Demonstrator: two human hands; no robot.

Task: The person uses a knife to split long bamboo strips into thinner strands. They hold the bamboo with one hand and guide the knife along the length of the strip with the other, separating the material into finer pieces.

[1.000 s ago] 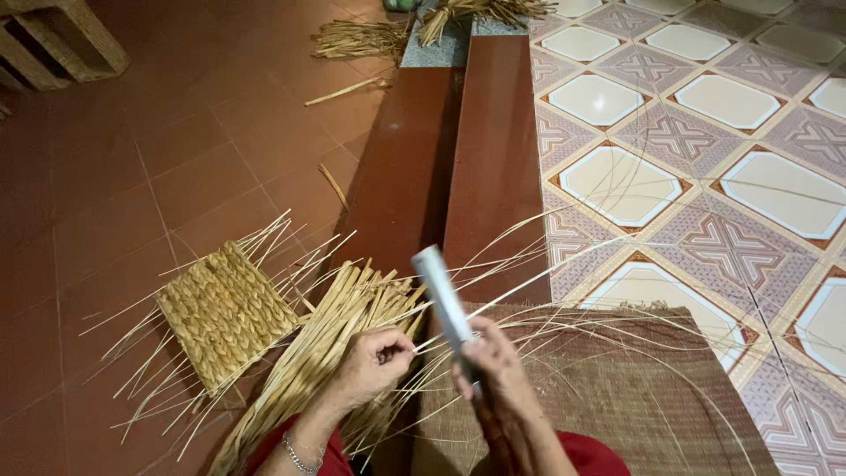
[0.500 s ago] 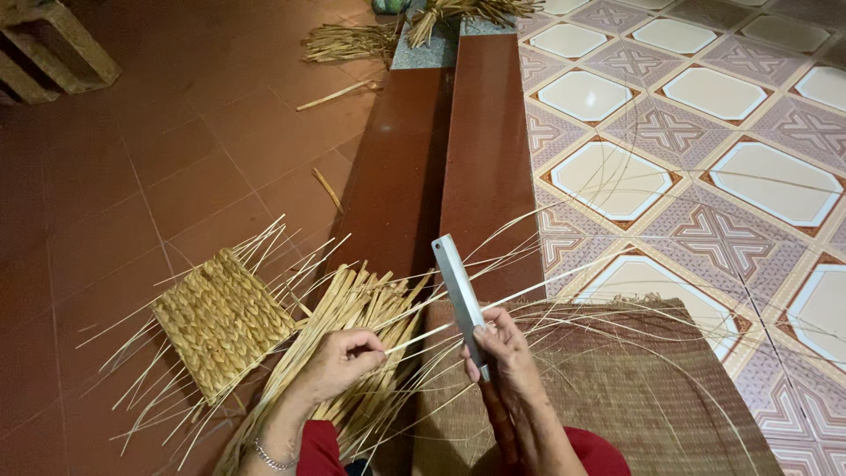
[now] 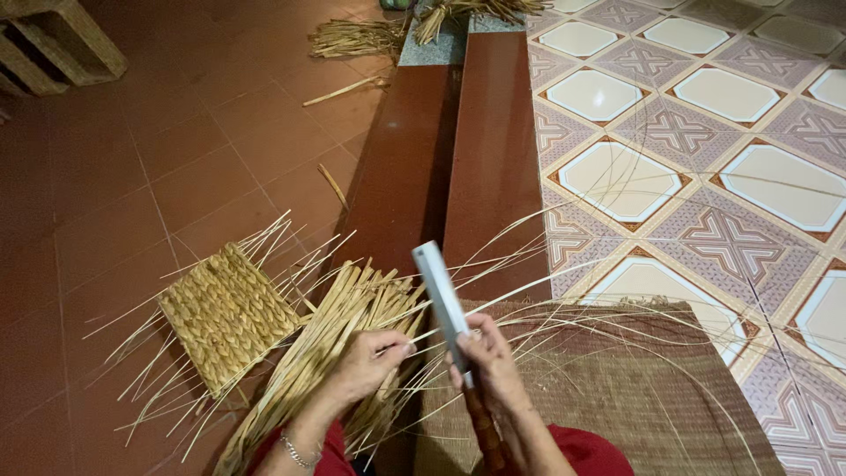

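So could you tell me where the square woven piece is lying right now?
In the head view the square woven piece lies on the red tiled floor at lower left, just left of the straw bundle beside the left hand.

A square woven straw panel (image 3: 227, 316) with loose ends is lying on the red tiled floor (image 3: 132, 176). A slatted wooden crate (image 3: 55, 44) is sitting far left, patterned white tiles (image 3: 705, 132) are spreading right, and a brown woven mat (image 3: 634, 388) is lying below.

Home floor used as weaving workspace: patterned floor tiles (image 3: 705, 132), red step (image 3: 467, 159), reed bundles (image 3: 352, 326), half-woven straw panel (image 3: 227, 316), mat (image 3: 617, 397).
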